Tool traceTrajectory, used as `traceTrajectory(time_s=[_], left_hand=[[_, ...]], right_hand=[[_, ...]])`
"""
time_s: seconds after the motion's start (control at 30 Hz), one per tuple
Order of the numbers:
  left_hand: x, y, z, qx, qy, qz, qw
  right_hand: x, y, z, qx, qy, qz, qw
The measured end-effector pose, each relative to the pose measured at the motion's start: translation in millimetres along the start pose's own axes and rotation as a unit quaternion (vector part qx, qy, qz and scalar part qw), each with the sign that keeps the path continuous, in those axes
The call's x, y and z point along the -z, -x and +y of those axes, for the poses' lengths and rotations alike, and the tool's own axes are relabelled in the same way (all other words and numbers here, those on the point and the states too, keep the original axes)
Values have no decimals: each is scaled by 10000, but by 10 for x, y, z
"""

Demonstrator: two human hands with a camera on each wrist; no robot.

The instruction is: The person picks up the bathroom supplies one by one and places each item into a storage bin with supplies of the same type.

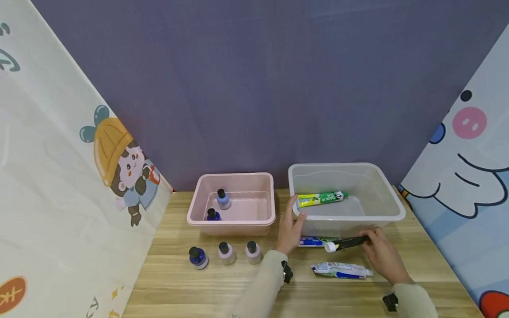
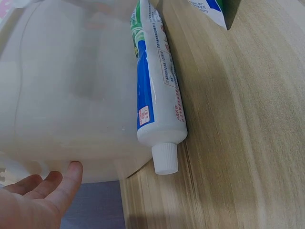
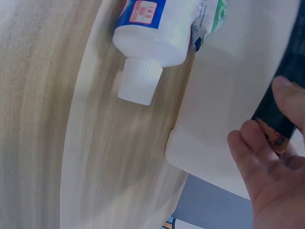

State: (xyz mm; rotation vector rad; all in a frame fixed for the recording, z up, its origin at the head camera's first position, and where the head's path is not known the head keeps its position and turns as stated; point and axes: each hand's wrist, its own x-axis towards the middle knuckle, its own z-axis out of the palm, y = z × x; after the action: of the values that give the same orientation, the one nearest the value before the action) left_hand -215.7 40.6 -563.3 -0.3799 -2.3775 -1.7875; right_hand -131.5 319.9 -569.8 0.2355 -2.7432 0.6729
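Observation:
My right hand [image 1: 382, 255] pinches the end of a black toothpaste tube [image 1: 351, 242] between thumb and fingers. The tube's white cap points left, and it hangs just in front of the white bin [image 1: 342, 226]. At the bin's front left corner is my left hand [image 1: 290, 229], its fingers extended against the wall in the left wrist view. A yellow-green toothpaste tube [image 1: 320, 199] lies inside that bin. Along the bin's front base rests a blue and white toothpaste tube [image 1: 312, 241], partly hidden by the black one. Another white and blue toothpaste tube [image 1: 341, 270] lies nearer me.
Left of the white bin stands a pink bin [image 1: 236, 227] holding two small bottles, one light blue [image 1: 223, 201] and one dark blue [image 1: 213, 216]. Before it stand a dark blue bottle [image 1: 198, 258] and two pale pink bottles [image 1: 226, 254]. A grey-purple backdrop [image 1: 254, 88] rises behind.

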Motion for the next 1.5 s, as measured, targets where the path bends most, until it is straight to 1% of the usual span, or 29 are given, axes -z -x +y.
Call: traceTrajectory(time_s=[0.1, 0.2, 0.27, 0.4, 0.67, 0.77, 0.9, 0.97, 1.17, 1.37, 1.5], left_hand=[[2, 3, -2, 42, 31, -23, 10000], [1, 3, -8, 16, 31, -12, 10000], [-1, 4, -12, -6, 15, 9, 10000], [-4, 4, -19, -27, -11, 42, 10000], [-5, 5, -20, 19, 24, -4, 10000], [-7, 3, -21, 12, 49, -19, 10000], [-7, -1, -24, 3, 88, -37, 10000], [-5, -3, -24, -1, 113, -52, 9999], [-1, -2, -19, 28, 141, -57, 9999], [0, -2, -19, 69, 154, -49, 9998], [-6, -11, -43, 45, 202, -82, 9998]], right_hand=[[-24, 9, 4, 129, -52, 212, 9997], [-53, 15, 12, 334, 3, 464, 9984], [-71, 25, 16, 382, -41, 566, 9977], [-98, 54, 1, 272, -227, 699, 9969], [-105, 70, -27, -54, -500, 864, 9950], [-78, 66, -26, 76, -408, 1013, 9940], [-46, 52, -36, 426, -240, 1278, 9906], [-32, 43, -43, 515, -224, 1391, 9887], [34, 26, -80, 417, -146, 1596, 9862], [104, -4, -120, 522, -55, 1792, 9824], [131, -17, -133, 493, -6, 1858, 9813]])
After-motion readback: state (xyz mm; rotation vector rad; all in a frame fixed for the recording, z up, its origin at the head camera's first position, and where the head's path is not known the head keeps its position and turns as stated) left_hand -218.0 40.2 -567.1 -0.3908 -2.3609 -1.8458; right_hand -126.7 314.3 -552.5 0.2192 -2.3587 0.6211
